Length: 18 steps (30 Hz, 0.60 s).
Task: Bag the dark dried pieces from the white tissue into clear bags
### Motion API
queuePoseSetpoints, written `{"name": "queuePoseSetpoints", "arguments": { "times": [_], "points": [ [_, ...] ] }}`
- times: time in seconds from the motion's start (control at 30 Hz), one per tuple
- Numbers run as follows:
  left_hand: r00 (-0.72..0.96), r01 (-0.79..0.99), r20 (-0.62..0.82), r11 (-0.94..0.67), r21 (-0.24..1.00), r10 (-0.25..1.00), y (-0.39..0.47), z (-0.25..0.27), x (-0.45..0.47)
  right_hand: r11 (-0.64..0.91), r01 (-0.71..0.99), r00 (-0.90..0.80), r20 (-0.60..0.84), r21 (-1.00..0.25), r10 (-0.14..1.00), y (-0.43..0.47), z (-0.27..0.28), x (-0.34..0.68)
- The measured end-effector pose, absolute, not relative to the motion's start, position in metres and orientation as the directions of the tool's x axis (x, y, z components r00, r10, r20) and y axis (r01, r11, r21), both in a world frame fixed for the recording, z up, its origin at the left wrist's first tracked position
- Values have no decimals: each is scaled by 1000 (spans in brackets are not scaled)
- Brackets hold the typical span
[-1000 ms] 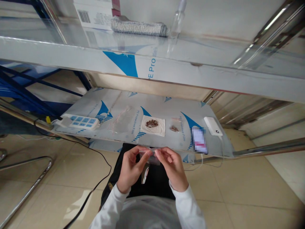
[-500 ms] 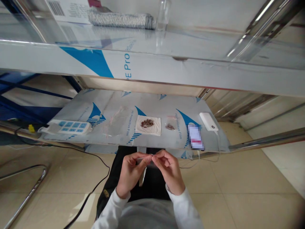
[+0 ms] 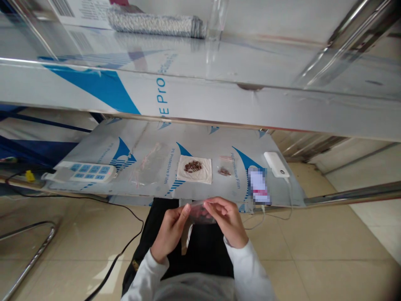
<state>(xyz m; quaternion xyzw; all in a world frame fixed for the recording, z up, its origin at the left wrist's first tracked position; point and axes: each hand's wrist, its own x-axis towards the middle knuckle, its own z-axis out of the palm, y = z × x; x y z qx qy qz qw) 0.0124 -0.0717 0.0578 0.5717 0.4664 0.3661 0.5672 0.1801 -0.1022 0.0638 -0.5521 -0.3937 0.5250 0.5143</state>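
A small clear plastic bag (image 3: 200,212) is stretched between my hands, over my lap and just in front of the lower shelf's edge. My left hand (image 3: 173,228) pinches its left side between thumb and fingers. At its upper right corner, my right hand (image 3: 227,217) pinches the rim with thumb and forefinger. Beyond them, a pile of small brown metal pieces (image 3: 193,166) lies on a white cloth (image 3: 205,173). Right of the cloth sits another clear bag with several similar pieces (image 3: 224,171) in it.
Clear plastic bags (image 3: 149,163) lie left of the cloth, near a white power strip (image 3: 92,171). To the right are a phone (image 3: 259,184) and a white power bank (image 3: 276,164) with a cable. Above, an upper shelf (image 3: 200,98) crosses the view, carrying a grey rolled cloth (image 3: 156,25).
My hands have moved apart, and the clear bag now shows spread between them. Before, the fingertips met at its edge. The view has shifted slightly.
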Motion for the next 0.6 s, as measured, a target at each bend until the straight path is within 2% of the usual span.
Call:
{"name": "queuePoseSetpoints", "arguments": {
  "times": [0.1,0.13,0.2,0.27,0.3,0.37,0.47,0.6],
  "points": [
    [276,102,-147,124,987,950,-58,49,-3,-159,-82,268,-175,-984,947,-74,64,211],
    [224,131,-141,113,985,964,-51,44,-11,-159,-48,330,-166,-986,929,-61,61,224],
    [119,264,-103,68,962,988,-35,32,-30,-189,96,428,-131,-977,894,-31,52,253],
    [10,475,-44,34,879,999,-16,18,-51,-274,361,508,-58,-892,859,-1,40,280],
    [-68,601,-11,50,798,998,-7,12,-61,-298,411,536,-36,-861,843,12,35,291],
    [-212,687,34,124,716,977,13,-1,-79,-334,488,588,21,-806,809,28,26,307],
    [-382,737,90,245,630,920,40,-14,-99,-345,571,628,126,-745,768,27,17,315],
    [-490,758,91,372,535,867,67,-26,-112,-257,726,542,300,-638,785,-14,1,301]
  ]
}}
